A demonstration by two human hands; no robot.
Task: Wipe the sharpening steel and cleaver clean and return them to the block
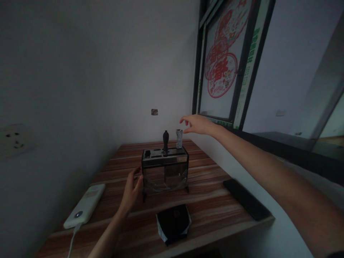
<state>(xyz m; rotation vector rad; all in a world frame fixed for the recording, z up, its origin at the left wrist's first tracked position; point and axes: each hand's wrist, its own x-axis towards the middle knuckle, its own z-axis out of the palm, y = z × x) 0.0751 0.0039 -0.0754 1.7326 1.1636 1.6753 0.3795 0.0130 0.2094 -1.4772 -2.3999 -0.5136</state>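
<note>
A slotted holder (165, 160) with a dark frame and a see-through front stands upright on the table. From one of its top slots rises a black handle (166, 140); what lies below it is hard to make out. To the right of that, a silvery white piece (179, 139), perhaps wrapped, stands up from the top. My left hand (131, 188) is at the holder's left side, fingers apart, its tips at or very near the edge. Just above and right of the silvery piece hovers my right hand (195, 124), with thumb and fingers parted and nothing between them.
A black pouch-like item (174, 223) lies by the table's front edge. On the left sits a white power bank (85, 206) with a cable (72, 243). A flat black slab (246, 199) rests at the right edge. Walls and a window (220, 64) border the wooden table (209, 211).
</note>
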